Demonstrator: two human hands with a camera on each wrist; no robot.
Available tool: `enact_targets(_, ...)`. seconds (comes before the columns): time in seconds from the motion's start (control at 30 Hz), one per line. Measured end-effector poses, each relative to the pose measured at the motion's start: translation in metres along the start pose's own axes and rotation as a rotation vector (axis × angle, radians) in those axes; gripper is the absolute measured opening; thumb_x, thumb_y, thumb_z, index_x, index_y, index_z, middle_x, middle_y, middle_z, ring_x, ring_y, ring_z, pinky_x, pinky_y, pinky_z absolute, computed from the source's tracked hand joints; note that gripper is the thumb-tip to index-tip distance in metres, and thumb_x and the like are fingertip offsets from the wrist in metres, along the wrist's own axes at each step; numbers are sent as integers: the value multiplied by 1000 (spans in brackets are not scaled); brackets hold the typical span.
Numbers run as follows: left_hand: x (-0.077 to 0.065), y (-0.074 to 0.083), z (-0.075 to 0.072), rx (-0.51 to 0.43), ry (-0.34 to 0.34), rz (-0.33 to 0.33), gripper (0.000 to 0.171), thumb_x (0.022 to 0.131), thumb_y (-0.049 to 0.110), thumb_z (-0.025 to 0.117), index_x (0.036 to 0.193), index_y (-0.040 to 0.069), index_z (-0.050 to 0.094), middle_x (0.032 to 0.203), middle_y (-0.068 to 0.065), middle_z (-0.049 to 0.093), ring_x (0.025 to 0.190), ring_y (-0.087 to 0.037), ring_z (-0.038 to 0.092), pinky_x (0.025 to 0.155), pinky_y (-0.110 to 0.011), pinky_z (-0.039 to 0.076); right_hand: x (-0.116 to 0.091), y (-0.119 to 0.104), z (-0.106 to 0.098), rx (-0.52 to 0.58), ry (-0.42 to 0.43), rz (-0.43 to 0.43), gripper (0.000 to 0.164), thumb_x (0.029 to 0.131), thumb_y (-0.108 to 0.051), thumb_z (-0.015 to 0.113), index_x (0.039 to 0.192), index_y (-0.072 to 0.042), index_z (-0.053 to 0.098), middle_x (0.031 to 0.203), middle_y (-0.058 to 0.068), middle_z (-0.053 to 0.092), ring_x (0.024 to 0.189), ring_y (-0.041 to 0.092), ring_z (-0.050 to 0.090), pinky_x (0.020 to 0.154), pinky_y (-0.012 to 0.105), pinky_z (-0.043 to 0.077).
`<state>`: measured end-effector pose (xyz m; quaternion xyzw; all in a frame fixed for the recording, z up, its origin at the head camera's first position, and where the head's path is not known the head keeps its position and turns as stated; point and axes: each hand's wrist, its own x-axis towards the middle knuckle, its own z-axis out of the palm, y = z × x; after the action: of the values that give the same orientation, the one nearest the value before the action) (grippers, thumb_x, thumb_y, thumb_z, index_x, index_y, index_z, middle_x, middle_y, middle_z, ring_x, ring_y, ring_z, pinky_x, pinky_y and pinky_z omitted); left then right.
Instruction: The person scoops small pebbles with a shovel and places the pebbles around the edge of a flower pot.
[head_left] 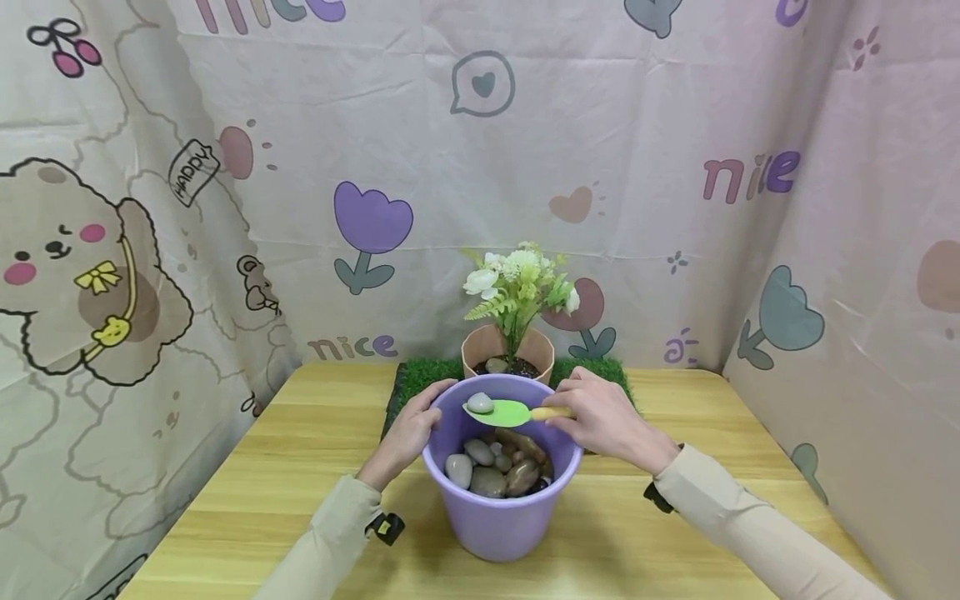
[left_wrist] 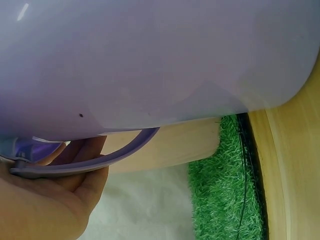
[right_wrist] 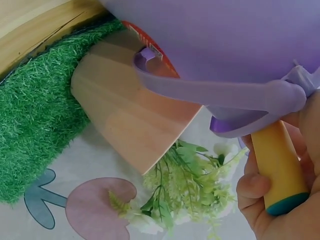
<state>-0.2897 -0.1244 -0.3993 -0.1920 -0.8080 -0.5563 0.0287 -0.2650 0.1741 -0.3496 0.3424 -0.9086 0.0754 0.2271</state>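
A purple bucket [head_left: 501,529] stands upright at the front middle of the table, with several smooth grey and brown stones [head_left: 489,482] inside. My left hand [head_left: 403,432] grips its left rim; in the left wrist view the bucket's handle [left_wrist: 122,151] crosses in front of the fingers. In my right hand [head_left: 606,419] is a small trowel with a yellow handle [right_wrist: 277,167] and a green blade [head_left: 512,413]. The blade spans the bucket's opening, pointing left, with one pale grey stone [head_left: 480,402] near its tip.
Behind the bucket, a pinkish plant pot [right_wrist: 117,107] stands on a green artificial grass mat [head_left: 427,382]. White flowers with leaves [head_left: 517,279] rise from dark soil in it, and a stone [head_left: 496,365] lies there. Printed cloth [head_left: 450,167] hangs around the wooden table [head_left: 315,467].
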Motion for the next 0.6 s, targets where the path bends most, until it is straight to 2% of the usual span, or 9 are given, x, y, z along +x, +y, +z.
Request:
enact_targets(0.3, -1, 1, -1, 5, -7, -6, 62, 80, -5, 42, 141, 6, 50, 135, -15, 56, 107, -27, 51, 85, -36, 40, -3, 3, 1, 11, 48, -10, 20, 81, -28, 80, 100, -29, 79, 88, -15, 69, 76, 4, 42, 59, 18, 35)
enact_targets(0.6, -1, 1, -1, -9, -13, 3, 62, 80, -5, 41, 140, 6, 50, 135, -15, 55, 108, -28, 51, 85, -36, 40, -9, 6, 3, 7, 122, -69, 23, 80, -26, 81, 103, -30, 78, 92, -13, 72, 78, 4, 44, 59, 18, 36)
